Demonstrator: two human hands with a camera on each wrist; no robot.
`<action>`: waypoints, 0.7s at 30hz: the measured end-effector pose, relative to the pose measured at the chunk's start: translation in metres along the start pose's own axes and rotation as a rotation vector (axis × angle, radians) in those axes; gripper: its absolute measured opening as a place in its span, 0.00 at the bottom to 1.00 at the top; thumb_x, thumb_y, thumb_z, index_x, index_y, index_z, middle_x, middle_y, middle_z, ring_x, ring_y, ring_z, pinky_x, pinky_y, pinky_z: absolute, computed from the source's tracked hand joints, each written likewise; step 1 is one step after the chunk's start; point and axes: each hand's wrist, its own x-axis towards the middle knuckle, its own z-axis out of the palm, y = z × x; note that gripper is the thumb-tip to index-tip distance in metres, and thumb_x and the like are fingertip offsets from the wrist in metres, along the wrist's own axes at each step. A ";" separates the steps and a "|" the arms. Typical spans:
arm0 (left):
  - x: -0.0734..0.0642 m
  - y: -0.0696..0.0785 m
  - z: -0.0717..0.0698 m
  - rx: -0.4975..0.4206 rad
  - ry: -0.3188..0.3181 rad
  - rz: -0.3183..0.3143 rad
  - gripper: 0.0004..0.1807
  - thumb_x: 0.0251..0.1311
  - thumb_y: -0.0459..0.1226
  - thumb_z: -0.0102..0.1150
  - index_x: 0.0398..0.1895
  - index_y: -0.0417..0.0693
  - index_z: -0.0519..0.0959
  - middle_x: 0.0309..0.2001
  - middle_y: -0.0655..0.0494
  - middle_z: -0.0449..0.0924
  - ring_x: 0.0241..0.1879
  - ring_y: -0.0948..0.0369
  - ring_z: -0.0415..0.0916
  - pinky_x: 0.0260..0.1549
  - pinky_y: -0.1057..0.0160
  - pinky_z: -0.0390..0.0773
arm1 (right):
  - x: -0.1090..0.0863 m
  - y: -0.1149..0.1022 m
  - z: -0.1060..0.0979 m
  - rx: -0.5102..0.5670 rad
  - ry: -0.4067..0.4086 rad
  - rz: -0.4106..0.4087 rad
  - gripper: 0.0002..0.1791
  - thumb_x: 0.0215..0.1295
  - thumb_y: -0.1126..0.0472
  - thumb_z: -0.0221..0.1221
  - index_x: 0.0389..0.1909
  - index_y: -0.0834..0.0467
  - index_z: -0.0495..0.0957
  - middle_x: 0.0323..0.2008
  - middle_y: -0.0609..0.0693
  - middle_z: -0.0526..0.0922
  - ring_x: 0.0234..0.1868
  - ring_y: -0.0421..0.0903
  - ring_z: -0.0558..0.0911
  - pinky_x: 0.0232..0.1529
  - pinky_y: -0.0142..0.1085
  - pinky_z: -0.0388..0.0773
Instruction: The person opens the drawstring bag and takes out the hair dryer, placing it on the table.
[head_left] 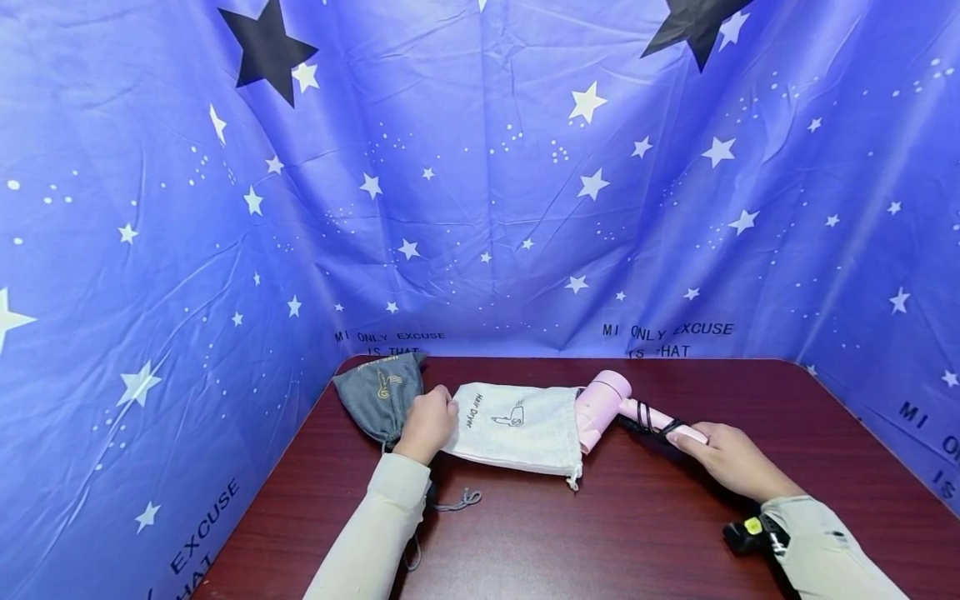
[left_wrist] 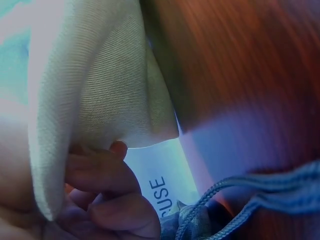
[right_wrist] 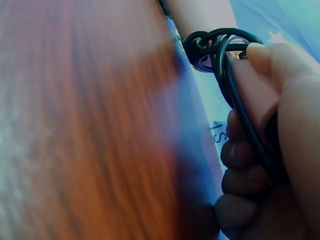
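Observation:
My right hand (head_left: 731, 462) grips the handle of a pink hair dryer (head_left: 606, 392), its fingers curled round the handle in the right wrist view. A black cord (right_wrist: 230, 75) is wound in loops about that handle. The dryer's barrel lies at the open right end of a white drawstring bag (head_left: 525, 454) printed "Hair Dryer", and part of it is hidden behind the bag's edge. At the bag's left end, my left hand (head_left: 429, 425) pinches the cloth, which hangs in folds in the left wrist view. A grey drawstring bag (head_left: 360, 400) lies just left of that hand.
The dark red wooden table (head_left: 570, 550) ends at a blue star-printed curtain (head_left: 487, 167) behind and at both sides. Grey cords (head_left: 459, 502) trail from the grey bag under the left forearm. A black strap-on device (head_left: 742, 537) sits at the right wrist.

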 end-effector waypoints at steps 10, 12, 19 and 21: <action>-0.002 0.003 0.000 0.043 -0.072 -0.012 0.12 0.64 0.43 0.63 0.35 0.44 0.77 0.34 0.44 0.85 0.32 0.48 0.81 0.34 0.48 0.79 | -0.004 0.010 -0.007 0.020 0.011 0.090 0.20 0.76 0.43 0.58 0.28 0.53 0.80 0.20 0.42 0.70 0.24 0.37 0.68 0.27 0.34 0.64; -0.002 0.005 0.000 0.057 -0.092 -0.014 0.16 0.63 0.45 0.65 0.40 0.41 0.78 0.38 0.42 0.86 0.35 0.46 0.83 0.36 0.47 0.80 | -0.004 0.013 -0.009 0.022 0.012 0.110 0.22 0.76 0.43 0.57 0.27 0.53 0.79 0.19 0.42 0.69 0.23 0.38 0.68 0.27 0.34 0.64; -0.004 0.009 0.000 0.076 -0.119 0.016 0.27 0.60 0.48 0.69 0.54 0.37 0.77 0.45 0.41 0.85 0.43 0.46 0.84 0.41 0.45 0.82 | -0.005 0.022 -0.014 -0.004 0.028 0.148 0.25 0.77 0.42 0.55 0.24 0.54 0.76 0.19 0.44 0.67 0.22 0.41 0.67 0.26 0.35 0.62; -0.006 0.010 0.000 0.080 -0.127 0.018 0.30 0.59 0.48 0.70 0.57 0.38 0.76 0.48 0.41 0.83 0.45 0.46 0.84 0.43 0.45 0.81 | -0.005 0.024 -0.016 -0.012 0.031 0.154 0.25 0.77 0.41 0.54 0.24 0.54 0.75 0.19 0.45 0.67 0.22 0.41 0.67 0.25 0.35 0.62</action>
